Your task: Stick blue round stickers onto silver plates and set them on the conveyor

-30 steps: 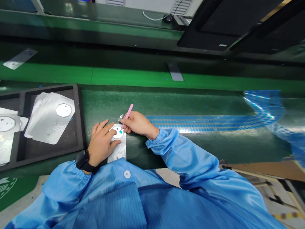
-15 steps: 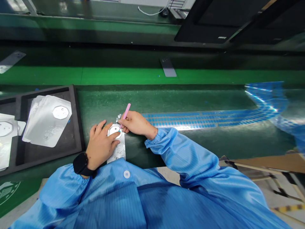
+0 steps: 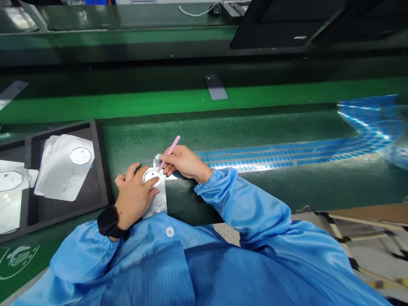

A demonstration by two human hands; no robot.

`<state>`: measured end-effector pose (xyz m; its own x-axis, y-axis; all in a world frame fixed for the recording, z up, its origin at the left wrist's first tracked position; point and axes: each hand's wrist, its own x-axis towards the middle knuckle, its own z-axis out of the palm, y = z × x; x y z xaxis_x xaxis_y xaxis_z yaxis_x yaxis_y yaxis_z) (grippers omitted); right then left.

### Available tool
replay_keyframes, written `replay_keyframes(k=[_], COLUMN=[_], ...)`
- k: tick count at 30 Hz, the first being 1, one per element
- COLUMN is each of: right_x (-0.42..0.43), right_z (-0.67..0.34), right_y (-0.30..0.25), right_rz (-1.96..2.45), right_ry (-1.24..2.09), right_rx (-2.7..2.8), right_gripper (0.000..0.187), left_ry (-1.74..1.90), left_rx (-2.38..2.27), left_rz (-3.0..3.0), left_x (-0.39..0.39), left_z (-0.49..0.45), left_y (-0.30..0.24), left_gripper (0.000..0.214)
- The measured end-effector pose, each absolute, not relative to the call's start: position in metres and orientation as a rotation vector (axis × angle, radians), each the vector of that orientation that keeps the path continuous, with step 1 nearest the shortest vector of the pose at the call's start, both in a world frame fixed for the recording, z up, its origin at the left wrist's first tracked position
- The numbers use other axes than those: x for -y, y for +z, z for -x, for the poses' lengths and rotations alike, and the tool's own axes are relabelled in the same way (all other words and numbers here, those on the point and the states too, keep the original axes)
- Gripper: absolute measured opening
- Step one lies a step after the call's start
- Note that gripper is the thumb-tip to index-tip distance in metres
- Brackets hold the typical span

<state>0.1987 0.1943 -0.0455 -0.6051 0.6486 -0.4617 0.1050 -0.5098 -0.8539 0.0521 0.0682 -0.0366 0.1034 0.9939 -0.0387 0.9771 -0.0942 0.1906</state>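
My left hand (image 3: 135, 193), a dark watch on its wrist, lies over a silvery flat panel (image 3: 158, 204) with its fingers spread. Its index fingertip touches the panel's white octagonal patch (image 3: 152, 177), which has small dark holes. My right hand (image 3: 185, 162) pinches slim pink tweezers (image 3: 173, 145), tilted with the tip down at the upper right edge of the patch. Right beside that hand, a clear sheet with rows of blue dots (image 3: 242, 160) runs off to the right. The lower left part of the panel is hidden under my left hand.
At left, a black tray (image 3: 102, 170) holds stacks of similar silvery panels (image 3: 65, 170). Behind the work surface lies a grey phone-shaped plate (image 3: 216, 87) on a bright green strip. Large black panels (image 3: 274, 29) stand at the back right.
The view has tilted and shifted slightly. The blue dot seen near the tweezer tip earlier no longer shows there. My right hand has lifted a little, while my left index finger stays on the patch.
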Motion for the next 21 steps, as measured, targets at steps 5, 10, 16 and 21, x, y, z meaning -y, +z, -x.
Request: replay_keyframes(k=[5,10,16,21], right_x=[-0.196,-0.198,-0.208,-0.213], right_z=[-0.199,-0.203,-0.213,-0.218], right_y=[-0.049,-0.057,-0.059,-0.052], right_rz=[1.081,0.941,0.794,0.682], right_ry=[2.223,2.290,2.320,2.309], right_rx=[1.273,1.146,0.935,0.921], right_gripper=[0.020,0.021,0.032,0.034], left_ry=[0.147,0.155,0.503,0.554], left_rx=[-2.001,-2.005,-1.979,-2.173], left_rz=[-2.142,-1.973,-1.997,-2.101], left_x=[-0.071,-0.080,-0.130,-0.219], left_z=[-0.053,-0.055,-0.016,0.037], left_y=[-0.034,-0.028,0.007,0.073], left_gripper=[0.015,0.032,0.025,0.017])
